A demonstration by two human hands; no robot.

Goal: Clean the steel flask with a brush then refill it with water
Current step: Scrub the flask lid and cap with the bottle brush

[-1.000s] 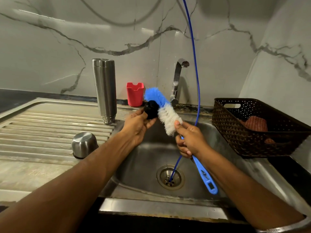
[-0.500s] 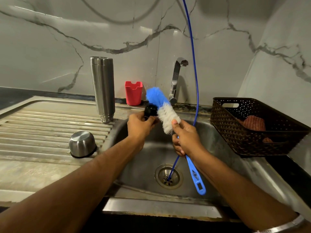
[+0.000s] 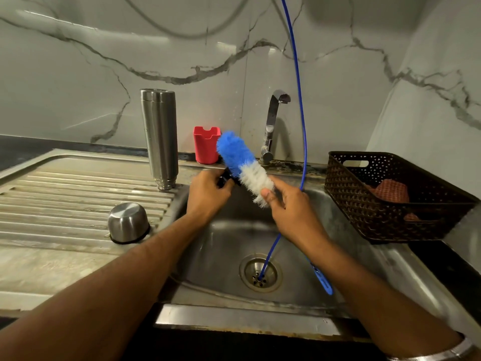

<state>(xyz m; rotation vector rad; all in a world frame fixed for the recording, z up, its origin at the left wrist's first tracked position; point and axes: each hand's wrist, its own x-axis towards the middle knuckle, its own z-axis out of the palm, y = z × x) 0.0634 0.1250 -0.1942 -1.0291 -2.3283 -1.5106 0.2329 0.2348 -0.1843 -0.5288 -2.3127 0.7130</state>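
The steel flask (image 3: 159, 138) stands upside down on the draining board beside the sink, apart from both hands. Its steel cap cup (image 3: 128, 222) lies mouth down on the ribbed board. Over the sink basin (image 3: 226, 246), my left hand (image 3: 207, 195) holds a small black stopper (image 3: 227, 180), mostly hidden by my fingers. My right hand (image 3: 294, 209) grips the blue and white bottle brush (image 3: 243, 166) just below its bristles. The bristles lie against the black stopper. The brush's blue handle end (image 3: 325, 282) sticks out below my right wrist.
A steel tap (image 3: 272, 126) rises behind the basin. A thin blue hose (image 3: 299, 100) hangs from above into the drain (image 3: 260, 276). A red holder (image 3: 206, 145) stands at the wall. A dark woven basket (image 3: 369, 209) with a red cloth sits at the right.
My left hand has turned over the black stopper, hiding more of it. The brush has shifted slightly while rubbing against it. My right hand has moved a little to the right.
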